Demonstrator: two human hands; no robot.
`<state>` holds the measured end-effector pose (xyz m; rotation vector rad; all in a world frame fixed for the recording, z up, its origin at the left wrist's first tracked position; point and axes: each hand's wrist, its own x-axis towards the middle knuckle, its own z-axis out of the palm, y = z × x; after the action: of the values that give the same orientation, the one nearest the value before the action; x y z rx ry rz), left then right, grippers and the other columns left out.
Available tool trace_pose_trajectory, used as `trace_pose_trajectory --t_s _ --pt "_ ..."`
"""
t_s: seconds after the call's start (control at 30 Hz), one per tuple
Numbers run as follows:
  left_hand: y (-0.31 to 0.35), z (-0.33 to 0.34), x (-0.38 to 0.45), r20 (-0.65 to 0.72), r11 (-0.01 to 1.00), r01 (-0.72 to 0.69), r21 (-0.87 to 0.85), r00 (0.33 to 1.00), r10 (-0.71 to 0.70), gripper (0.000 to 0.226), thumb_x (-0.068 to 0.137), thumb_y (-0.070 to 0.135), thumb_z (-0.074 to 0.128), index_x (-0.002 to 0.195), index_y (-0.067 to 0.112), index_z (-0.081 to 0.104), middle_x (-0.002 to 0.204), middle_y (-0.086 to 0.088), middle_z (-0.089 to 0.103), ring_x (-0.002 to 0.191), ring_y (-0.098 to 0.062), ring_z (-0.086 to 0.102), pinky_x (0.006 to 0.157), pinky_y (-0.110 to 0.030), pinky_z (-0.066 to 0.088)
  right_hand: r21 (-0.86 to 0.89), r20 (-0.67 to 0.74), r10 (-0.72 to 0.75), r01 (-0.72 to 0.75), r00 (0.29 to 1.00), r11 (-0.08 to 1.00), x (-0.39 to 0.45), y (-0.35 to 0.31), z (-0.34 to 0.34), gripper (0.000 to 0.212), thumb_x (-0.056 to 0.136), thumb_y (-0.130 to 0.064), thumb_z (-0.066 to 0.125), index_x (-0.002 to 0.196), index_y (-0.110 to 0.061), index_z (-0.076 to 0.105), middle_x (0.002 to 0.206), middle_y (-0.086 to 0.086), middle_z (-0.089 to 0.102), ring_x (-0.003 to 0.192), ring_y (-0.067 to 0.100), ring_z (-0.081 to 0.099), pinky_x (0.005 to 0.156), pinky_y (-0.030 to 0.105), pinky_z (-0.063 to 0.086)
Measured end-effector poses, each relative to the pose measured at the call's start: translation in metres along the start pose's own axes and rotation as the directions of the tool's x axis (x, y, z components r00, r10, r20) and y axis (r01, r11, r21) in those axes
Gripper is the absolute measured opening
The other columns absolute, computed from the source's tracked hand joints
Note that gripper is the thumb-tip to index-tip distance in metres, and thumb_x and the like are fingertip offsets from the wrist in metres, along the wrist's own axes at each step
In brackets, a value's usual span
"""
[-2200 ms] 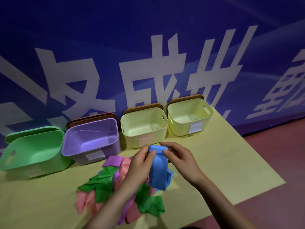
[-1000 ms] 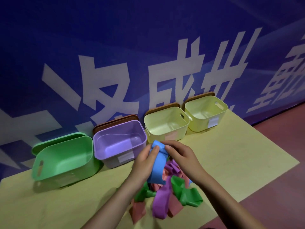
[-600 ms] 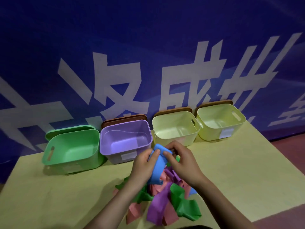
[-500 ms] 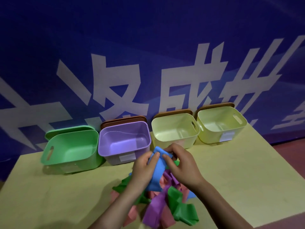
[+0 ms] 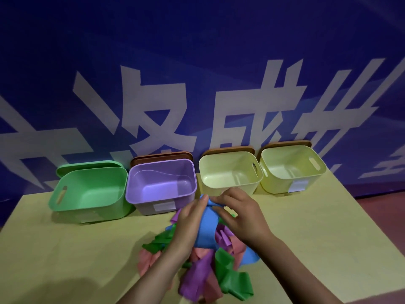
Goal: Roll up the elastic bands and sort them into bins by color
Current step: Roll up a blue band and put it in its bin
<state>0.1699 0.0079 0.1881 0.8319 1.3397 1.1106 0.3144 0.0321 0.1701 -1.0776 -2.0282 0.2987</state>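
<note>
Your left hand (image 5: 192, 218) and right hand (image 5: 241, 216) meet over the yellow worktop (image 5: 328, 227), both pinching the top end of a flat blue elastic band (image 5: 207, 229) that hangs down onto the heap of green, pink and purple elastic bands (image 5: 203, 262) at six o'clock. Fingers are curled round the blue strip, thumbs pressed to its near face, wrists angled inward. To roll it well, keep the edges square, turn the end tightly and let the tail feed up freely. At twelve o'clock stand the green plastic bin (image 5: 87, 191), purple plastic bin (image 5: 162, 183) and two pale yellow plastic bins (image 5: 230, 174) (image 5: 291, 170); none is blue, so read the white labels (image 5: 164, 206) before dropping.
</note>
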Motion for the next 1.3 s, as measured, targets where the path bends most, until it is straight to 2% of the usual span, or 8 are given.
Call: trace_pose_trajectory --t_s 0.17,0.27,0.37,0.5,0.63,1.03,1.17,1.3 --pt "-0.004 -0.024 0.006 0.029 0.998 -0.052 0.028 0.998 0.051 0.018 0.097 0.023 0.051 0.088 0.021 0.066 0.077 0.001 0.065 0.072 -0.016 0.060 0.067 -0.028 0.046 0.198 0.027 0.171 -0.173 0.985 0.965 -0.005 -0.016 0.017 0.033 0.095 -0.033 0.048 0.115 -0.019 0.069 0.098 -0.004 0.059 0.094 0.009 0.057 0.082 0.022 0.045" --pt "-0.007 -0.042 0.005 0.097 0.994 -0.078 0.075 0.993 0.071 0.020 0.099 0.019 0.047 0.090 0.027 0.062 0.079 0.005 0.063 0.067 -0.008 0.058 0.058 -0.018 0.045 0.295 0.063 0.381 -0.381 0.923 0.876 -0.007 -0.034 0.035 0.034 0.089 -0.039 0.051 0.120 -0.030 0.060 0.102 -0.016 0.059 0.093 0.002 0.057 0.077 0.018 0.046" --pt "-0.006 -0.062 0.009 0.177 0.988 -0.112 0.108 0.980 0.092 0.020 0.099 0.015 0.046 0.092 0.027 0.061 0.082 0.008 0.063 0.065 0.004 0.059 0.059 -0.011 0.045 0.369 0.062 0.490 -0.476 0.869 0.798 -0.005 -0.047 0.053 0.028 0.085 -0.038 0.054 0.107 -0.028 0.066 0.091 -0.011 0.068 0.079 -0.002 0.058 0.072 0.018 0.045" --pt "-0.008 -0.084 0.025 0.183 0.987 -0.113 0.118 0.979 0.091 0.018 0.098 0.017 0.049 0.087 0.021 0.062 0.082 0.001 0.064 0.074 -0.009 0.058 0.069 -0.023 0.044 0.361 0.013 0.458 -0.431 0.889 0.827 0.005 -0.055 0.072 0.018 0.084 -0.028 0.057 0.098 -0.023 0.068 0.077 -0.004 0.067 0.067 0.001 0.055 0.064 0.014 0.042" --pt "-0.010 -0.089 0.038 0.113 0.994 -0.071 0.082 0.992 0.062 0.026 0.095 0.034 0.055 0.080 0.014 0.063 0.079 -0.007 0.062 0.076 -0.018 0.055 0.072 -0.033 0.041 0.332 -0.032 0.386 -0.355 0.922 0.874 0.022 -0.055 0.078 0.025 0.084 -0.038 0.056 0.097 -0.020 0.066 0.080 -0.007 0.065 0.071 0.005 0.058 0.068 0.018 0.046" --pt "-0.011 -0.043 0.041 -0.081 0.998 -0.027 0.062 0.996 0.032 0.028 0.097 0.023 0.051 0.071 0.021 0.060 0.070 0.002 0.057 0.064 -0.015 0.051 0.062 -0.028 0.040 0.161 0.033 0.131 -0.135 0.991 0.978 0.022 -0.002 0.053 0.015 0.087 -0.022 0.055 0.099 -0.019 0.062 0.085 -0.005 0.059 0.076 0.011 0.056 0.069 0.031 0.048" --pt "-0.012 -0.013 0.037 -0.071 0.997 -0.071 0.021 0.995 0.073 0.022 0.093 0.034 0.059 0.083 0.018 0.070 0.082 -0.006 0.068 0.071 -0.015 0.060 0.066 -0.025 0.047 0.085 0.056 -0.016 0.012 0.998 0.996 0.018 0.019 0.032 0.020 0.087 -0.013 0.061 0.107 -0.017 0.065 0.091 -0.008 0.054 0.083 0.009 0.053 0.073 0.020 0.045" --pt "-0.017 0.021 0.036 -0.036 0.998 -0.055 -0.042 0.998 0.053 0.020 0.096 0.023 0.054 0.098 0.008 0.067 0.084 -0.006 0.067 0.069 -0.014 0.059 0.060 -0.024 0.047 0.334 0.137 0.079 -0.121 0.987 0.935 0.007 0.039 -0.004 0.028 0.089 -0.013 0.060 0.115 -0.018 0.067 0.101 -0.006 0.059 0.094 0.010 0.059 0.078 0.017 0.046"
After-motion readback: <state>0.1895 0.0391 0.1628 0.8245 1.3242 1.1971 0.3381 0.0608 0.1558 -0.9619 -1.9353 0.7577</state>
